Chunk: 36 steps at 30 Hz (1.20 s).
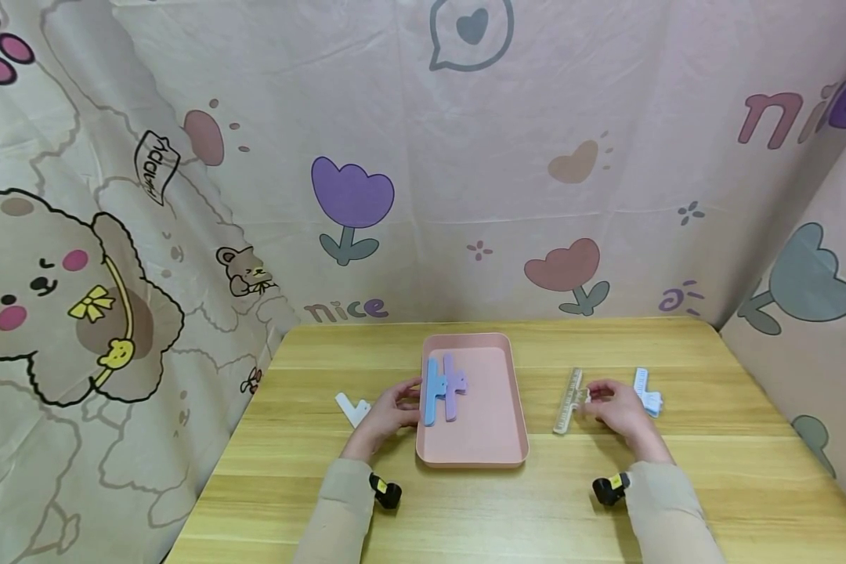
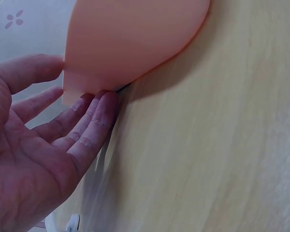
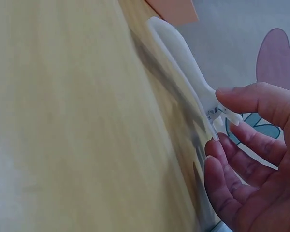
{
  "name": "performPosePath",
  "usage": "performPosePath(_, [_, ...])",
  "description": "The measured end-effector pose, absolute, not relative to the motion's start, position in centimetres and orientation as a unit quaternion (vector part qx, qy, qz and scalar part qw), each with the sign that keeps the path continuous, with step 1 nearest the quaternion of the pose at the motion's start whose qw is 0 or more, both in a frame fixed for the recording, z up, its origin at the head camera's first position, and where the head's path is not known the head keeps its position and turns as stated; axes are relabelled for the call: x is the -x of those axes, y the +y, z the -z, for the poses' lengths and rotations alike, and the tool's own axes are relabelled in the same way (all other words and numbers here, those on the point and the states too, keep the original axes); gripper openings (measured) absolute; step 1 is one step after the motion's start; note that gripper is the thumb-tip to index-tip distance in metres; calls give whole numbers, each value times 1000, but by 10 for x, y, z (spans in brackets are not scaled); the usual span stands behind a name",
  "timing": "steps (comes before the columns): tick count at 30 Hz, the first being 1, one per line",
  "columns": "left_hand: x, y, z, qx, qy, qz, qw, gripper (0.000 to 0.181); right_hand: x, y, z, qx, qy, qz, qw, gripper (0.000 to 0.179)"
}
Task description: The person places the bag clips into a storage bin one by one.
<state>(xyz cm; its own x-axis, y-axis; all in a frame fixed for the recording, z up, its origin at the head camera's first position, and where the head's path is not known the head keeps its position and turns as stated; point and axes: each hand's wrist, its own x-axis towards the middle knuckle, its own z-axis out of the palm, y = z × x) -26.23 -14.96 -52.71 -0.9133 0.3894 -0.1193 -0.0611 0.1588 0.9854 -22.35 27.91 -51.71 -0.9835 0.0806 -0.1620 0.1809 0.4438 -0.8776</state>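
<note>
My left hand (image 1: 395, 411) touches the left side of a pink tray (image 1: 475, 442), its fairly straight fingers (image 2: 92, 118) against the wall and the thumb at the rim. Inside the tray lie a blue clip (image 1: 432, 395) and a purple clip (image 1: 450, 392), side by side. To the right of the tray, my right hand (image 1: 620, 407) pinches the small lever of a clear clip (image 1: 569, 401) with ruler marks. The right wrist view shows this clip (image 3: 183, 58) edge-on, close over the table, with the thumb on its lever.
A white clip (image 1: 352, 409) lies left of the tray, partly behind my left hand. Beyond my right hand lies a white-and-blue clip (image 1: 646, 392). The wooden table (image 1: 465, 517) ends at a printed curtain (image 1: 451, 196) at the back and sides.
</note>
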Motion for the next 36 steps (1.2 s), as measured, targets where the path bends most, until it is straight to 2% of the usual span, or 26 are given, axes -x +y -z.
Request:
performPosePath(13, [261, -149, 526, -112, 739, -641, 176, 70, 238, 272, 508, -69, 854, 514, 28, 66])
performPosePath(25, [263, -149, 528, -115, 731, -647, 183, 72, 252, 258, 494, -27, 832, 553, 11, 63])
performPosePath(36, [250, -147, 502, -121, 726, -650, 190, 69, 263, 230, 469, -2, 825, 565, 11, 61])
